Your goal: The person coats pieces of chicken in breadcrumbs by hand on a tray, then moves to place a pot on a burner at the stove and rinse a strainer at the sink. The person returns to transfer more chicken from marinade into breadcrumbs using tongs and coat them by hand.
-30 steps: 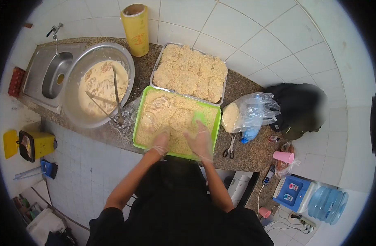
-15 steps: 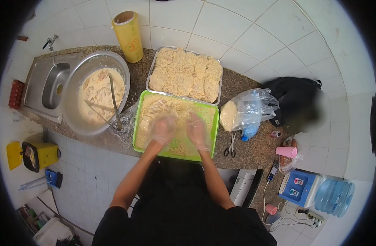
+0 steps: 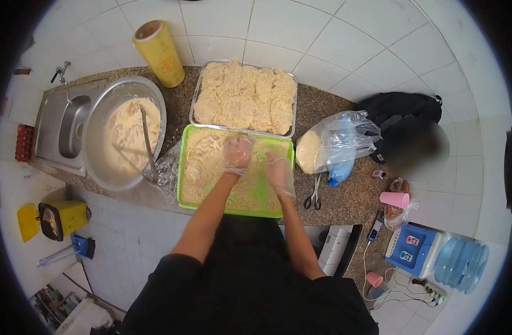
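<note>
Two clear-gloved hands, both mine, are in the green tray (image 3: 260, 191) beside the counter's (image 3: 342, 204) near edge. My left hand (image 3: 237, 154) is over the crumbs (image 3: 200, 190) towards the tray's far edge; blur and glove hide whether its fingers are clenched on anything. My right hand (image 3: 277, 172) is over the tray's right part, and I can't tell whether its fingers grasp crumbs or are released. Pale pieces (image 3: 204, 146) lie along the tray's left side, only partly covered, and green bottom shows near my right hand.

I'd call this the crumbing step, with those pieces not yet fully coated. The next move calls for loose crumbs over the pale patches, then a flat, even press that doesn't drag the coating off.

Just beyond the tray's far edge, a metal tray (image 3: 294, 106) holds coated pieces (image 3: 245, 97), close to the counter's far edge. Towards the counter's left end, a steel bowl (image 3: 97, 145) holds batter (image 3: 119, 142), with tongs (image 3: 146, 134) leaning in it. Right of my tray sit a plastic bag (image 3: 310, 151) and, nearer the counter's near edge, scissors (image 3: 314, 195).
</note>
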### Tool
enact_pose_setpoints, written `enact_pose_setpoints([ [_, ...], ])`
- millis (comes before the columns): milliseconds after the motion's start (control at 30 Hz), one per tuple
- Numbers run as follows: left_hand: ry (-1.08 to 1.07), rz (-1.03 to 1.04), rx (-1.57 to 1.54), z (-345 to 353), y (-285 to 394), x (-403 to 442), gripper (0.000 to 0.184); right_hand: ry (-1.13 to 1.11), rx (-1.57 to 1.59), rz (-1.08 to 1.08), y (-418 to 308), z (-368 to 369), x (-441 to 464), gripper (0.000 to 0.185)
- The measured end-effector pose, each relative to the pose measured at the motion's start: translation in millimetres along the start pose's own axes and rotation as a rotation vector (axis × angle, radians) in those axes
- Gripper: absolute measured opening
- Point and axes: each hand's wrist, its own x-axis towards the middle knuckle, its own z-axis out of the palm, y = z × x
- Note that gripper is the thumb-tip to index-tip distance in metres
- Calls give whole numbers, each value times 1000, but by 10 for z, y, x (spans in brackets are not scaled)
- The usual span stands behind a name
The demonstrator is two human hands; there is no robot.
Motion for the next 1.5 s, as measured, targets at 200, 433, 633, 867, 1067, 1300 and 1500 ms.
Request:
enact_pose_setpoints([
  [200, 608, 48, -316, -305, -273, -272, 28, -285, -168, -156, 35, 527, 69, 36],
  [433, 270, -190, -495, -707, -731, -887, 35, -411, 101, 106, -351, 378, 118, 44],
  [633, 98, 127, -469, -835, -573, -850, 68, -390, 1, 25, -662, -99, 9, 41],
  [867, -275, 52, -917, -801, -364, -339, 86, -417, 126, -193, -981, -705, 470, 33],
  [1067, -302, -259, -1632, -523, -148, 280, 66, -514, -103, -276, -1048, -1008, 1567, 32],
  [1300, 243, -322, -1565, -387, 108, 446, 53, -268, -228, -352, -339, -225, 2243, 38],
  [1500, 239, -452, -1004, -716, -139, -438, 38, 29, -470, -339, -735, 63, 1317, 68],
])
